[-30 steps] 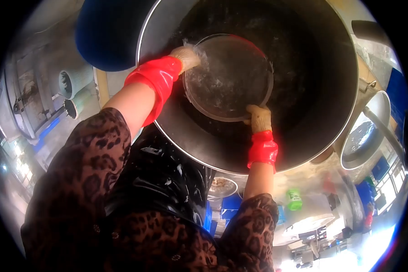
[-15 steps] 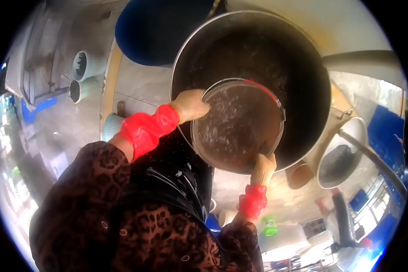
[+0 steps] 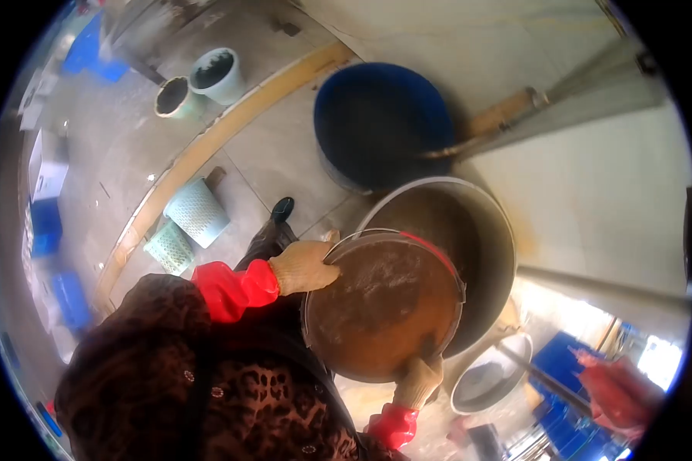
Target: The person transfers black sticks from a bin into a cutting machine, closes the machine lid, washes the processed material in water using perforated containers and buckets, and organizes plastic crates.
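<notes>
A round bucket point(image 3: 392, 307) filled with murky brown liquid hangs between my hands, its wire handle with a red grip lying along the far rim. My left hand point(image 3: 304, 267), in a beige glove with a red cuff, is closed on the rim and handle end at the upper left. At the lower right, my right hand point(image 3: 421, 382) is closed on the rim, its fingers partly hidden. Behind the bucket stands a large round vat point(image 3: 492, 253), dark inside; the bucket overlaps its near edge.
A blue tub point(image 3: 384, 115) with dark contents stands beyond the vat, a pole leaning into it. Pale perforated baskets point(image 3: 197, 213) stand at left near a yellowish floor curb point(image 3: 200, 157). A white basin point(image 3: 492, 373) sits at right, under a pipe. My boot point(image 3: 283, 207) shows on the floor.
The view has swung toward the left, showing more floor and the whole blue tub. The bucket has come off the vat's middle toward my body, still in both hands.
</notes>
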{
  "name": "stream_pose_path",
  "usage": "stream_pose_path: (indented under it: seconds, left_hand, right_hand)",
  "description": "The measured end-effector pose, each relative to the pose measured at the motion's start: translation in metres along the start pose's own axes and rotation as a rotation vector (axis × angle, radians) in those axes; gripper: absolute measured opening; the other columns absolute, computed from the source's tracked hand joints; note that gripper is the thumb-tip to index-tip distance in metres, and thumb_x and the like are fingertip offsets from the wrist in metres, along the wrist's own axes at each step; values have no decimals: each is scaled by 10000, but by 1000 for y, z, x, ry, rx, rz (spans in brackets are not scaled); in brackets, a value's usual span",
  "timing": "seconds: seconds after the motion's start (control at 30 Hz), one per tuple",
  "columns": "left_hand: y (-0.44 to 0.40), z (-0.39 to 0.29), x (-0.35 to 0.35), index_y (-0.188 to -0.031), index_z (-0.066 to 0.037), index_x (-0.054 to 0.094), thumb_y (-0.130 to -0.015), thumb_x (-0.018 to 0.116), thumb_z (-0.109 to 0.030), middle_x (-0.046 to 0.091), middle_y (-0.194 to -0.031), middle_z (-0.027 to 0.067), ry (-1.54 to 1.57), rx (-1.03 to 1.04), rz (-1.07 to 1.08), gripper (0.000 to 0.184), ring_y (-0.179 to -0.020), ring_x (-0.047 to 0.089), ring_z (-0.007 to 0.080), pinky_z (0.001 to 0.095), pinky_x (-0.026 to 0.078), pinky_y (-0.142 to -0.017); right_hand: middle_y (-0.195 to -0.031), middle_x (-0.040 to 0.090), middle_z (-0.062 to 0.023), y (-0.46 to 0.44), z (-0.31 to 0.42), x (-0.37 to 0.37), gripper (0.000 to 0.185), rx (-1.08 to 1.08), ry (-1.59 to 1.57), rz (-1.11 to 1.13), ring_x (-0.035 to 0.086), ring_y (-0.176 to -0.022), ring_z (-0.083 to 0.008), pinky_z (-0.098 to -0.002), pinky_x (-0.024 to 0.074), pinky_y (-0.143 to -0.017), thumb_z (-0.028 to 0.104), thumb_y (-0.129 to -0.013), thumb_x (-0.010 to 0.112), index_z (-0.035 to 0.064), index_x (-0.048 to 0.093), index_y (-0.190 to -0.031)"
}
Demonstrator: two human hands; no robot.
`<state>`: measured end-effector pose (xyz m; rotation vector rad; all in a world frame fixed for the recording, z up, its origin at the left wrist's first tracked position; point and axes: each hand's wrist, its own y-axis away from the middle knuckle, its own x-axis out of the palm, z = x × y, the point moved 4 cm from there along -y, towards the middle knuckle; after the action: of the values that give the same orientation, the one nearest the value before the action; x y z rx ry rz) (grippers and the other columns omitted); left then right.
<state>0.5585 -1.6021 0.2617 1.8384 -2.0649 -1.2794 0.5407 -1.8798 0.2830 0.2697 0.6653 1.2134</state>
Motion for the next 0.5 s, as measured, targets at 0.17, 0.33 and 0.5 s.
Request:
stream_pose_path:
  seconds: [0.17,0.33,0.5]
  left_hand:
    - [17,74,-78,-915,-23,551,-681,478,-228,565,-782,210,209,-107,-117,319,-755,539,335,358,416,-687]
    - [19,163,-178,-918,-16,564,-684,496,-238,573,-766,189,438,-241,-276,329,-738,559,273,331,419,-691]
    - [8,256,-279,-927,11,561,-742,503,-321,587,-801,162,632,-317,-539,384,-757,556,214,300,412,-713]
  right_hand:
    - [-764,558,-30,23,40,111,395,-201,170,224,481,-632,-105,-206,411,-605,-10,-583,452,-61,533,-967]
    - [-760,556,-32,39,69,262,289,-198,242,498,485,-654,-110,-208,401,-632,2,-586,459,-54,538,-858]
    - [-752,563,-52,43,85,434,300,-249,446,682,490,-666,-120,-230,400,-649,44,-593,485,-56,540,-871]
